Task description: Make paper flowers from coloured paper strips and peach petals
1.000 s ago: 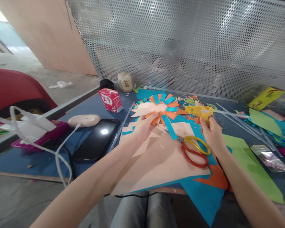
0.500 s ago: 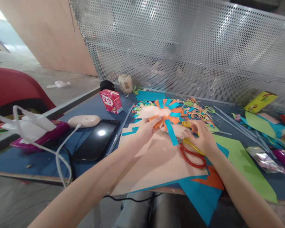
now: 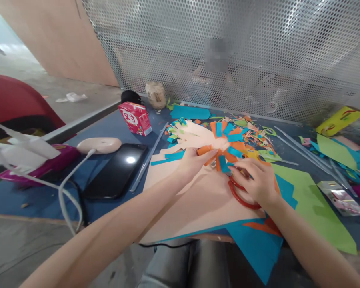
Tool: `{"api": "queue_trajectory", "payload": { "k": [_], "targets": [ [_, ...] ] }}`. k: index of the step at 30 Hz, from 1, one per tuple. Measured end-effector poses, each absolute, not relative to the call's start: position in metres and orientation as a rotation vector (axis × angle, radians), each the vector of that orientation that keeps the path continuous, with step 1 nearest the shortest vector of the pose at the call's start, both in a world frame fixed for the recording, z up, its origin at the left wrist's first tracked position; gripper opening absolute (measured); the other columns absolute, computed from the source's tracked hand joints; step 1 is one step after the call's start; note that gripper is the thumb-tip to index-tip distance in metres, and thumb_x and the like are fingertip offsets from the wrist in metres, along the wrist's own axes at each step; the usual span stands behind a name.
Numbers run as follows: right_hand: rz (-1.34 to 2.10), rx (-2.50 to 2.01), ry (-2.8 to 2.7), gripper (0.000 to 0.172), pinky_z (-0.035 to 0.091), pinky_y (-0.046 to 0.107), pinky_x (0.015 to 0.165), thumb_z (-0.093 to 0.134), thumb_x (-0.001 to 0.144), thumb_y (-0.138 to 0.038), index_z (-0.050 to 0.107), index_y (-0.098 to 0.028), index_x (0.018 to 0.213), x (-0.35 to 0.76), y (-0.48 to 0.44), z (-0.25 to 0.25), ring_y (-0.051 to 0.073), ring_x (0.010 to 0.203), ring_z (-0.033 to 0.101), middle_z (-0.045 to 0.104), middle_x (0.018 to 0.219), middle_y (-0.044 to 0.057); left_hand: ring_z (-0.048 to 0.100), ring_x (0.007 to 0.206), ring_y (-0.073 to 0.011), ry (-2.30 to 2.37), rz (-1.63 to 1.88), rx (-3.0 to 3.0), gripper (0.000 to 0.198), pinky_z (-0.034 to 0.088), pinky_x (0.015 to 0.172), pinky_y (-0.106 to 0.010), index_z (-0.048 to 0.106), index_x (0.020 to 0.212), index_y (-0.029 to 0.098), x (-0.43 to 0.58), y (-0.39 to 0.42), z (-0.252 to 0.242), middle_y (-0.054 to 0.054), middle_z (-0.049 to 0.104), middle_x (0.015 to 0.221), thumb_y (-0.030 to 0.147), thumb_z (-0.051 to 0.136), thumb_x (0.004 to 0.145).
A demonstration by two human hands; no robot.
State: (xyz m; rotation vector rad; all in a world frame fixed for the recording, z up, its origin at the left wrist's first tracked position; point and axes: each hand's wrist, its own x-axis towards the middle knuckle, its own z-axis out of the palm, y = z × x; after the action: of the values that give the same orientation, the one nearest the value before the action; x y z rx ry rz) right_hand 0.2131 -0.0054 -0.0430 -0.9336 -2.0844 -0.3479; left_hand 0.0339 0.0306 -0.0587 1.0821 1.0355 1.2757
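A paper flower [image 3: 219, 145] with orange and blue strip petals lies over the peach paper. My left hand [image 3: 195, 160] is closed on its near left side, with the thumb on an orange petal. My right hand [image 3: 256, 180] pinches the end of a blue paper strip [image 3: 223, 164] at the flower's near edge. Under the right hand lie scissors, whose red handle [image 3: 238, 195] shows; their blades are hidden. Something yellow [image 3: 252, 154] shows just behind the right-hand fingers. Large peach sheets [image 3: 183, 204] are spread beneath both hands.
Paper scraps [image 3: 255, 140] pile up behind the flower. To the left are a black phone [image 3: 117, 172], a pink box [image 3: 135, 118] and a white cable [image 3: 63, 196]. Green paper [image 3: 315, 208] lies right, a yellow box [image 3: 339, 121] farther back. A perforated metal panel [image 3: 174, 52] stands behind.
My right hand has moved left and down from the yellow thing to the blue strip's end. That strip, which hung long over the peach paper, now looks shorter and bent up.
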Motion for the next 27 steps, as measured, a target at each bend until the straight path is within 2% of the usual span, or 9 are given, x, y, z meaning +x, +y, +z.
{"api": "queue_trajectory", "payload": {
  "k": [4, 8, 15, 19, 27],
  "targets": [
    [-0.524, -0.941, -2.093, 0.007, 0.043, 0.019, 0.052, 0.062, 0.079, -0.023, 0.061, -0.019, 0.074, 0.213, -0.005, -0.041, 0.009, 0.056, 0.061, 0.069, 0.067, 0.0, 0.047, 0.051, -0.0091, 1.026, 1.252, 1.157, 0.024, 0.033, 0.047, -0.021, 0.066, 0.061, 0.013, 0.037, 0.028, -0.061, 0.0, 0.058, 0.055, 0.037, 0.071, 0.063],
    [-0.665, -0.903, -2.094, 0.006, 0.046, 0.021, 0.058, 0.064, 0.078, -0.023, 0.062, -0.018, 0.074, 0.215, -0.005, -0.039, 0.011, 0.061, 0.063, 0.069, 0.068, 0.001, 0.055, 0.062, -0.0137, 1.006, 1.227, 1.2, 0.024, 0.04, 0.053, -0.023, 0.068, 0.069, 0.013, 0.038, 0.024, -0.06, -0.003, 0.064, 0.068, 0.037, 0.07, 0.064],
    [-0.63, -0.921, -2.084, 0.01, 0.043, 0.028, 0.065, 0.066, 0.076, -0.025, 0.061, -0.021, 0.069, 0.218, 0.001, -0.041, 0.014, 0.064, 0.057, 0.068, 0.065, -0.001, 0.059, 0.072, -0.0156, 1.006, 1.172, 1.238, 0.033, 0.044, 0.062, -0.024, 0.069, 0.076, 0.013, 0.037, 0.019, -0.055, -0.003, 0.067, 0.077, 0.044, 0.071, 0.063],
    [-0.554, -0.955, -2.085, 0.012, 0.041, 0.033, 0.07, 0.067, 0.076, -0.026, 0.06, -0.021, 0.068, 0.217, 0.001, -0.04, 0.016, 0.069, 0.053, 0.067, 0.066, -0.001, 0.06, 0.075, -0.0164, 1.009, 1.181, 1.242, 0.032, 0.046, 0.064, -0.025, 0.069, 0.075, 0.013, 0.036, 0.021, -0.055, -0.003, 0.068, 0.078, 0.04, 0.075, 0.06],
    [-0.546, -0.944, -2.08, 0.012, 0.039, 0.033, 0.07, 0.066, 0.076, -0.027, 0.06, -0.021, 0.068, 0.215, 0.0, -0.04, 0.016, 0.071, 0.051, 0.065, 0.062, -0.001, 0.062, 0.075, -0.0169, 0.919, 1.213, 1.216, 0.032, 0.047, 0.065, -0.025, 0.069, 0.076, 0.013, 0.039, 0.02, -0.055, -0.004, 0.069, 0.079, 0.036, 0.079, 0.055]
  ]
}}
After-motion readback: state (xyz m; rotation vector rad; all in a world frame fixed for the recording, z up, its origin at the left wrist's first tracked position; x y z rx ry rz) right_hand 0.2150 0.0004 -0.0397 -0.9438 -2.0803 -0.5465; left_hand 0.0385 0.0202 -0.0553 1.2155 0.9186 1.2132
